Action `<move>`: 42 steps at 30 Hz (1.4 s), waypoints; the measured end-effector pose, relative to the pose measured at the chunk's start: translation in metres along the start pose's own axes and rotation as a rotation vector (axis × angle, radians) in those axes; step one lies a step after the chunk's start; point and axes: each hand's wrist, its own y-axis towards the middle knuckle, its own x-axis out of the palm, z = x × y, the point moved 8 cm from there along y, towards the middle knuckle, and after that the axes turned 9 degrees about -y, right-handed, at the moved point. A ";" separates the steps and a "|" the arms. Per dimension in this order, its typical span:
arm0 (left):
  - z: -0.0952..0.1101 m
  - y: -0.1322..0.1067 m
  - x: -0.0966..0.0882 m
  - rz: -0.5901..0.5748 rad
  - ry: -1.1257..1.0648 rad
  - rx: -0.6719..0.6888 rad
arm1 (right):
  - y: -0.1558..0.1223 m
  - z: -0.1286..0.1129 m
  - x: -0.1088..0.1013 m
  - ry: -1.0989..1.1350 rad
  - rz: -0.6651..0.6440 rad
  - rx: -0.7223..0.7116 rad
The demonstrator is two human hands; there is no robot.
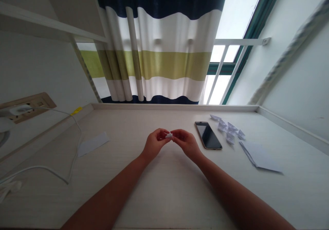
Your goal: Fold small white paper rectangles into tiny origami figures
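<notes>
Both of my hands meet over the middle of a pale wooden desk (164, 189). My left hand (153, 144) and my right hand (185, 142) each pinch one side of a tiny folded white paper piece (169, 135), holding it just above the desk. The fingers of both hands are curled and closed on it. A dark smartphone (208, 135) lies flat just right of my right hand.
Several small folded white paper shapes (229, 130) lie beyond the phone, with a stack of white sheets (259, 155) beside them. A loose paper slip (93, 143) and a white cable (72, 161) lie at left, by a wall socket (27, 106). A striped curtain (159, 55) hangs behind.
</notes>
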 end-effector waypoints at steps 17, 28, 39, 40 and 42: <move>-0.001 -0.002 0.003 -0.043 0.057 0.036 | -0.002 -0.003 -0.004 -0.074 0.028 0.036; -0.001 -0.001 -0.004 -0.003 0.063 0.002 | 0.000 0.003 -0.003 -0.030 0.020 0.078; -0.003 -0.001 -0.012 0.174 -0.244 -0.079 | 0.001 0.009 -0.003 0.248 0.056 0.132; -0.003 -0.001 -0.013 0.183 -0.264 -0.087 | 0.001 0.009 -0.003 0.270 0.060 0.136; -0.004 -0.002 -0.013 0.185 -0.311 -0.104 | 0.001 0.009 -0.003 0.311 0.069 0.144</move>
